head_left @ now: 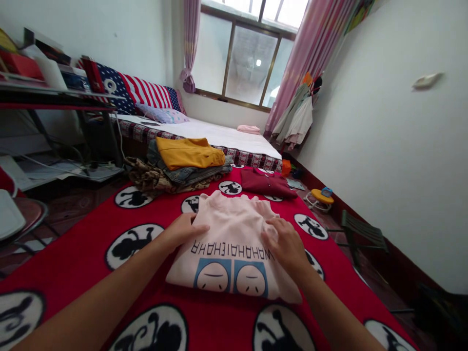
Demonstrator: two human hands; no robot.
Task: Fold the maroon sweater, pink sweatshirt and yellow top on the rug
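A pale pink shirt (234,229), folded into a compact shape, lies in front of me on a red blanket (219,324) with round black-and-white figures. Its print, dark letters above two blue squares with cartoon faces, appears upside down from here. At the shirt's left edge is my left hand (185,229), thumb on top of the cloth and the other fingers around the side, partly hidden. My right hand (287,243) grips the right side near the upper corner, its fingers bent into the fabric.
Beyond the shirt, a stack of folded clothes topped by yellow trousers (190,152) sits at the back left. A folded dark red garment (268,184) lies at the back right. A bed (219,130), a cluttered desk (54,102) and a folding stool (361,229) stand around.
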